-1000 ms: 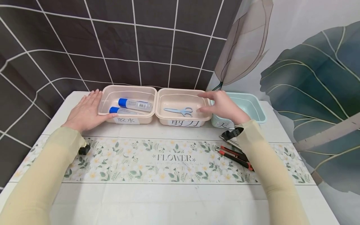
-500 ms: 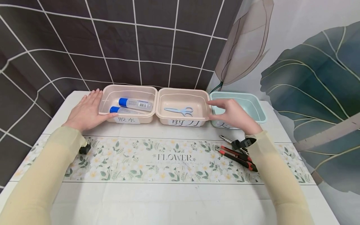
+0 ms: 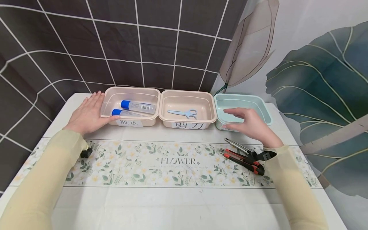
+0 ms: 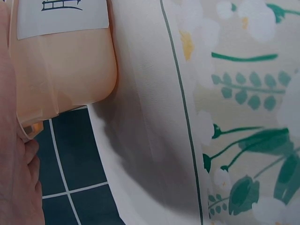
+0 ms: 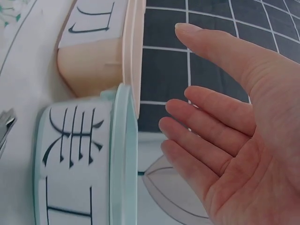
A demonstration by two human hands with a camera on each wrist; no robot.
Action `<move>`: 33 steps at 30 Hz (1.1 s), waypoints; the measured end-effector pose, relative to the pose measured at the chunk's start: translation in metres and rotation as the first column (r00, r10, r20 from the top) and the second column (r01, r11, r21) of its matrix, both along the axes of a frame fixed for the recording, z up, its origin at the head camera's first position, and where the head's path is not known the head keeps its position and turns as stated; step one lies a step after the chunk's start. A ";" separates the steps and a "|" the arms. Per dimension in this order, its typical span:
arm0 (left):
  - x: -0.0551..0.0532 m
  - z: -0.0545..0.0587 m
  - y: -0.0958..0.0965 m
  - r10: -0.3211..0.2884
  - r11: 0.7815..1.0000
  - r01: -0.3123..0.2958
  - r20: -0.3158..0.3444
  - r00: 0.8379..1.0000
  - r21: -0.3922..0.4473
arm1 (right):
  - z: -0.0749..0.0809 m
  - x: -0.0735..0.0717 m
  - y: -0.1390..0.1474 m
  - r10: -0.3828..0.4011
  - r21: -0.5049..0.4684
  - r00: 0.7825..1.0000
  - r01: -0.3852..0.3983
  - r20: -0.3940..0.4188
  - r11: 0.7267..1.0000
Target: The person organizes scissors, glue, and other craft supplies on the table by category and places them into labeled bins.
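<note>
Loosely, the empty right grip (image 3: pixel 250 125) hovers by the 美工 bin (image 3: pixel 260 113), three cutters (image 3: pixel 242 163) near its wrist; the flat left grip (image 3: pixel 88 114) touches the 胶水 bin (image 3: pixel 132 89), two bottles (image 3: pixel 142 107) inside; between them, the 剪刀 bin (image 3: pixel 187 96) has one scissors (image 3: pixel 184 113); the worktop (image 3: pixel 161 207) reads FLOWER.

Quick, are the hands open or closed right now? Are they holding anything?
Left hand: open, laid at the left end of the leftmost peach bin, gripping nothing.
Right hand: open, holding nothing, near the mint-green bin.

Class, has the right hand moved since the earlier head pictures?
Yes: the right hand moved rightward, its fingertips from the middle bin to the green bin.
</note>
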State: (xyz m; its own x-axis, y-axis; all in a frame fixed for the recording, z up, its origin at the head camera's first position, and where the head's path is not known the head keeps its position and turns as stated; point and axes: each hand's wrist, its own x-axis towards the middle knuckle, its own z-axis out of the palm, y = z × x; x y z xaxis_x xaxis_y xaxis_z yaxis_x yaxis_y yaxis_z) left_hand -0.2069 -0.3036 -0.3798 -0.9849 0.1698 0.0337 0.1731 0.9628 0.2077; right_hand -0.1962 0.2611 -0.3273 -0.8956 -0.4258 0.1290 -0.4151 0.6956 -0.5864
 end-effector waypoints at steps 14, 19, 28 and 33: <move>0.000 -0.002 -0.001 -0.004 1.000 0.004 -0.001 1.000 0.007 | -0.001 0.019 0.021 -0.054 0.026 0.997 0.052 0.049 0.998; 0.000 -0.001 -0.001 0.000 1.000 0.000 0.006 1.000 0.003 | -0.001 0.028 0.027 -0.054 0.041 0.996 0.051 0.073 0.998; 0.000 -0.001 0.000 -0.003 1.000 0.003 0.006 1.000 -0.001 | -0.007 0.047 0.039 -0.081 0.047 0.993 0.077 0.088 0.996; 0.000 -0.002 -0.001 0.000 1.000 0.000 0.007 1.000 -0.001 | -0.021 0.051 0.046 -0.080 0.042 0.991 0.076 0.109 0.996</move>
